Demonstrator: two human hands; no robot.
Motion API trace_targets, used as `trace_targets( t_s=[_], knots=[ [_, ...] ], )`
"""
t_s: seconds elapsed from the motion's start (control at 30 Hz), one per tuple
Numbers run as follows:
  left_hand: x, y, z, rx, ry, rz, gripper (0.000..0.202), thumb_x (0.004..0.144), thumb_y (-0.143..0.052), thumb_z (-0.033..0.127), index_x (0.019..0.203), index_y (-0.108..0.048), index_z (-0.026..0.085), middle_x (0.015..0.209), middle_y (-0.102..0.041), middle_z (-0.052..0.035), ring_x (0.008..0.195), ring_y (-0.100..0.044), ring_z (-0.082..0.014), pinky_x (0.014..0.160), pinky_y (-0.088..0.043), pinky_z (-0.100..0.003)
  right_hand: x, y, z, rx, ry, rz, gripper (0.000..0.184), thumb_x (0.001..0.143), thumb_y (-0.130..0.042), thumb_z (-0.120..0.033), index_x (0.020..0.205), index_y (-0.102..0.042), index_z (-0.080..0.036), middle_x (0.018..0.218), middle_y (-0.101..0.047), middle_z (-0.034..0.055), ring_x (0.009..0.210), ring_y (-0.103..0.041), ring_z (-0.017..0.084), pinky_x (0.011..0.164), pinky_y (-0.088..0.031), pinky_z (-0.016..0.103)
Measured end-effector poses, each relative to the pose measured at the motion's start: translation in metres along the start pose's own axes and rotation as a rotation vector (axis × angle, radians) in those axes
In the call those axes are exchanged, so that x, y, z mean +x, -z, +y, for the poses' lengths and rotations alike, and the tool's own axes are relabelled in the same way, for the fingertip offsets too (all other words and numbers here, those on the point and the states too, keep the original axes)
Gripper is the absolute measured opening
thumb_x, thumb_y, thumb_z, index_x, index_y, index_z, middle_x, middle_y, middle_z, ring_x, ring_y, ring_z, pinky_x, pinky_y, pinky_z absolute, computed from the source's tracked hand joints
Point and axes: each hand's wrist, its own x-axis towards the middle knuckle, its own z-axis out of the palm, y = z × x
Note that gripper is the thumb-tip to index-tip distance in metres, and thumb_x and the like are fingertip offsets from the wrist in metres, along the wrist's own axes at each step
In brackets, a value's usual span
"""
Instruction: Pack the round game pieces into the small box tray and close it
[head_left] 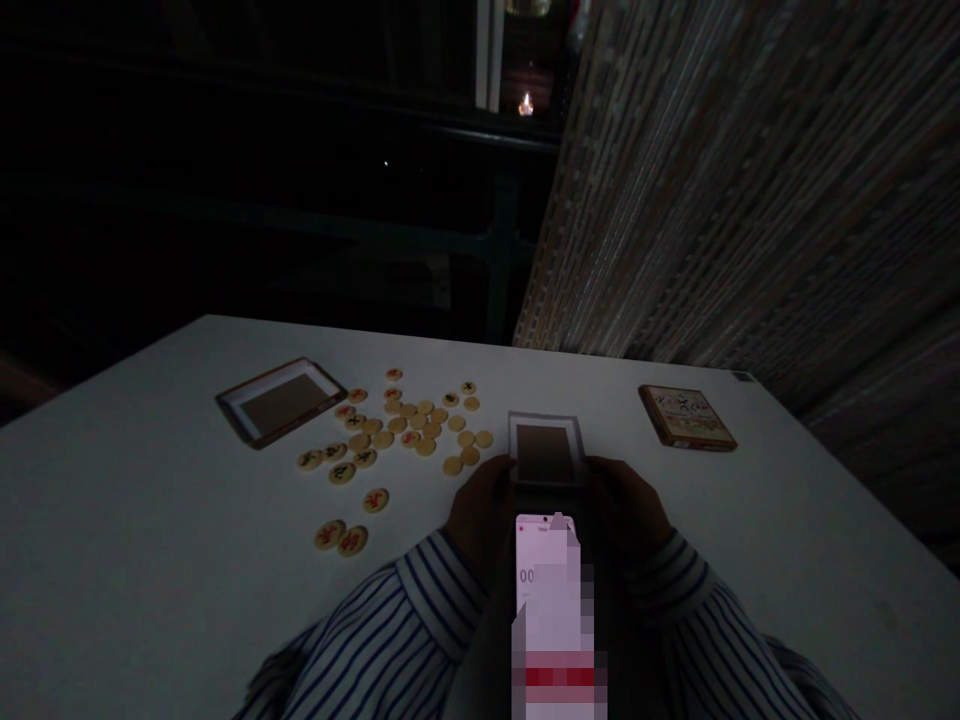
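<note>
Both my hands hold a small white-rimmed box tray with a brown inside, at the near middle of the white table. My left hand grips its left side, my right hand its right side, fingers curled round it. A lit phone stands upright between my striped sleeves, in front of my hands. Several round wooden game discs with red or black marks lie scattered to the left of the tray.
A second flat box part with a brown inside lies at the far left of the discs. A printed box lid lies at the far right. A woven wall rises behind the table's right side. The room is dark.
</note>
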Motion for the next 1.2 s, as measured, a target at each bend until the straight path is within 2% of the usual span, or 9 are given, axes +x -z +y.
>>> trace_targets(
  t_s=[0.3,0.47,0.67,0.93,1.2],
  knots=[
    [0.001,-0.001,0.0,0.038,-0.009,0.033,0.028,0.078,-0.047,0.024,0.104,-0.055,0.018,0.097,-0.064,-0.0065,0.088,-0.06,-0.0181,0.078,-0.049,-0.033,0.001,0.0,0.004,-0.019,-0.002,0.004,0.03,0.077,-0.044,-0.03,0.1,-0.059,-0.018,0.095,-0.064,0.0086,0.087,-0.06,0.02,0.077,-0.049,0.037],
    [0.001,0.0,0.0,0.078,-0.069,0.101,0.029,0.074,-0.047,0.015,0.102,-0.056,0.019,0.099,-0.063,-0.0058,0.092,-0.058,-0.0177,0.083,-0.047,-0.034,0.002,0.001,0.008,-0.03,0.028,0.015,0.03,0.077,-0.044,-0.029,0.101,-0.058,-0.018,0.094,-0.064,0.0082,0.081,-0.061,0.018,0.07,-0.051,0.034],
    [-0.002,0.007,0.007,0.129,-0.142,0.092,0.026,0.074,-0.046,0.014,0.096,-0.057,0.02,0.094,-0.064,-0.0051,0.088,-0.059,-0.0162,0.079,-0.049,-0.031,0.002,0.002,0.004,-0.05,0.059,0.076,0.03,0.078,-0.043,-0.031,0.099,-0.059,-0.016,0.088,-0.064,0.0079,0.072,-0.06,0.017,0.062,-0.052,0.031],
    [-0.008,0.035,0.024,0.165,-0.322,0.174,0.017,0.076,-0.048,0.017,0.09,-0.059,0.017,0.087,-0.065,-0.006,0.08,-0.06,-0.015,0.073,-0.049,-0.028,0.003,0.007,-0.008,-0.063,0.084,0.153,0.029,0.081,-0.042,-0.032,0.097,-0.058,-0.015,0.089,-0.062,0.009,0.075,-0.059,0.017,0.064,-0.051,0.032],
    [-0.019,0.086,0.028,0.143,-0.366,0.24,0.014,0.077,-0.05,0.021,0.085,-0.062,0.017,0.084,-0.066,-0.0046,0.077,-0.061,-0.0136,0.072,-0.049,-0.027,0.006,0.012,-0.037,-0.017,0.202,0.12,0.026,0.082,-0.043,-0.032,0.093,-0.06,-0.016,0.088,-0.064,0.0085,0.078,-0.059,0.017,0.07,-0.049,0.032]
  ],
)
